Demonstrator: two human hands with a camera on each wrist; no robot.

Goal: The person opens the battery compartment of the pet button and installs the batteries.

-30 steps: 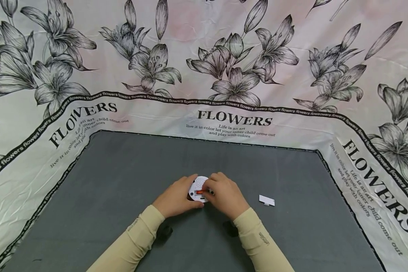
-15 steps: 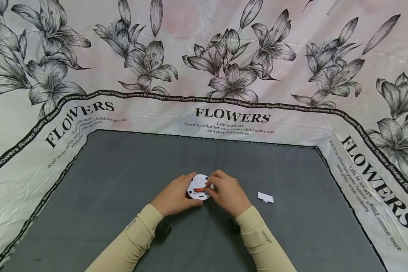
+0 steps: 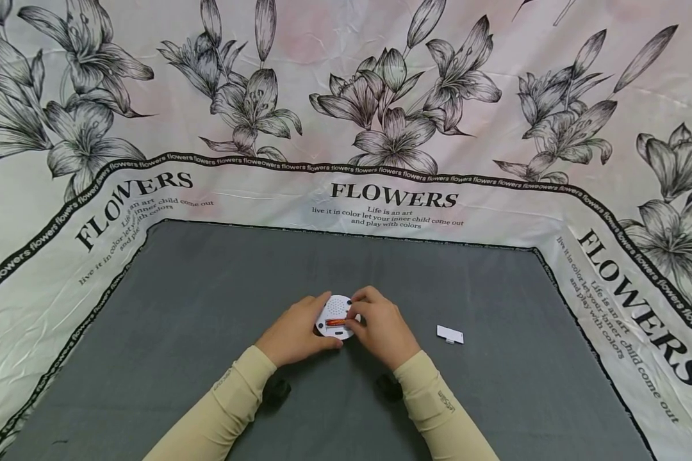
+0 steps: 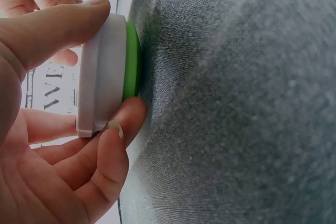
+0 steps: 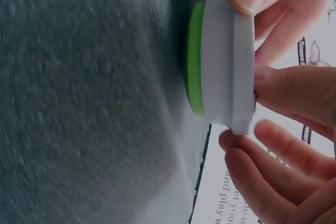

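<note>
A round white device (image 3: 339, 306) with small speaker holes is held face down, its battery slot uppermost. Its green lower side (image 4: 132, 61) shows in the left wrist view, just above the grey cloth. My left hand (image 3: 296, 330) grips the device by its rim, thumb on one side and fingers on the other. An orange-red battery (image 3: 336, 323) lies along the slot. At the battery's right end, the thumb and index finger of my right hand (image 3: 387, 330) hold it, partly hiding it. In the right wrist view, another right fingertip touches the white rim (image 5: 241, 77).
A small white battery cover (image 3: 450, 334) with a tab lies on the grey cloth (image 3: 236, 275) to the right of my hands. Around the grey area runs a white border with flower prints and lettering. Dark objects (image 3: 277, 392) show beneath both wrists.
The battery, first tilted in my right fingers, has gone down and lies flatter in the slot. My right fingers have shifted to its right end. My left hand keeps its grip.
</note>
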